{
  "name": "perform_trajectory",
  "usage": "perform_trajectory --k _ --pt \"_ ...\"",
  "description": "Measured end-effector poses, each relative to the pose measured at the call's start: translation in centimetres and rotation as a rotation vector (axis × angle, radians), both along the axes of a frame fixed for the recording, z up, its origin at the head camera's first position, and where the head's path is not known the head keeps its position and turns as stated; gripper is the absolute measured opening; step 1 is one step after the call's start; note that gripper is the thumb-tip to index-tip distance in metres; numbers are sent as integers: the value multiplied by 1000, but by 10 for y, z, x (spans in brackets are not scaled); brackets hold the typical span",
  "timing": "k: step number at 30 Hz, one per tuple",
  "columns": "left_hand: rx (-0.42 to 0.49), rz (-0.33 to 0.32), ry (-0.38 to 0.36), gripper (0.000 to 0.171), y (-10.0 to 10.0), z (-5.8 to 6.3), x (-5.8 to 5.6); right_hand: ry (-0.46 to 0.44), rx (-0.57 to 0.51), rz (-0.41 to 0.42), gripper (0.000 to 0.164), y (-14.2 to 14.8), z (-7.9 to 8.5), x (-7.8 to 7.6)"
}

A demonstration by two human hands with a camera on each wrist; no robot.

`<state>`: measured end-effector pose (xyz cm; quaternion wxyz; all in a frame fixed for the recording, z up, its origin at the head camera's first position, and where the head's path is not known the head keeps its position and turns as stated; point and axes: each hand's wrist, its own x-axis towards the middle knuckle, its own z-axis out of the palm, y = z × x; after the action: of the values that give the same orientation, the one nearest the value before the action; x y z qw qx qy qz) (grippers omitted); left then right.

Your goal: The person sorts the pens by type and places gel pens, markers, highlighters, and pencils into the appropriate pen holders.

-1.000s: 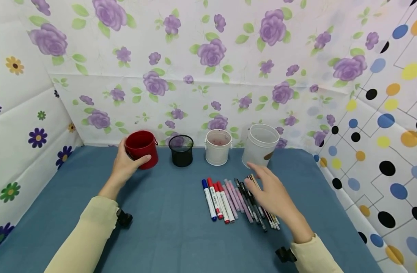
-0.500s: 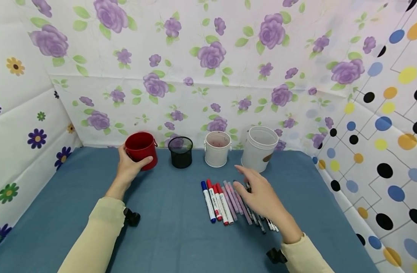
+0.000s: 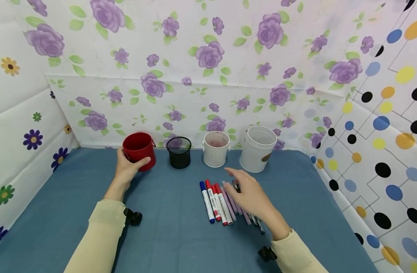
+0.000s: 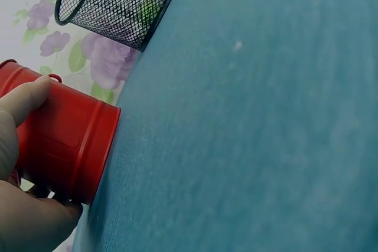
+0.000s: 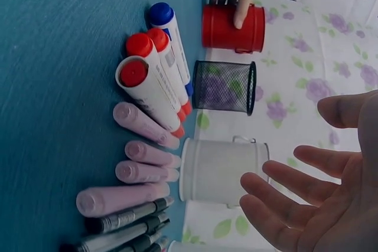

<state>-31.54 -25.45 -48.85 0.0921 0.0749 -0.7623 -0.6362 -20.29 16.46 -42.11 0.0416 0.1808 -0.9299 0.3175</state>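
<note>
My left hand (image 3: 125, 168) grips a small red metal bucket (image 3: 140, 151) at the back left, thumb across its front and fingers round its far side. The left wrist view shows the bucket (image 4: 65, 140) standing with its base at the blue cloth. My right hand (image 3: 250, 193) hovers over a row of pens with fingers spread, holding nothing. In that row lie a blue-capped marker (image 3: 207, 203), several red-capped markers (image 3: 213, 201), several light purple pens (image 5: 142, 199) and several black pens (image 5: 127, 234). Part of the row is hidden under the right hand.
Right of the red bucket stand a black mesh pen cup (image 3: 179, 155), a small white bucket (image 3: 215, 153) and a larger white bucket (image 3: 256, 153). A flowered cloth wall (image 3: 181, 34) rises behind them. Blue cloth (image 3: 167, 227) covers the table.
My right hand has moved left along the pens, from the black ones and thin sticks toward the light purple ones. The left hand stays on the red bucket.
</note>
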Motion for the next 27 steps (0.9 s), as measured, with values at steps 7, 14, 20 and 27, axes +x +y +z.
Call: perform_trajectory --k 7,14,20,27 --pt "16 -7 -13 108 0 0 0 -18 -7 15 56 -5 0 0" --pt "5 -7 -12 106 -3 -5 3 -5 -30 27 53 -11 -1 -2" --pt "6 -6 -2 107 -2 -5 4 -8 -36 32 53 -17 0 -3" --pt "29 -11 -14 105 1 -2 3 -2 -41 53 51 -25 -2 -7"
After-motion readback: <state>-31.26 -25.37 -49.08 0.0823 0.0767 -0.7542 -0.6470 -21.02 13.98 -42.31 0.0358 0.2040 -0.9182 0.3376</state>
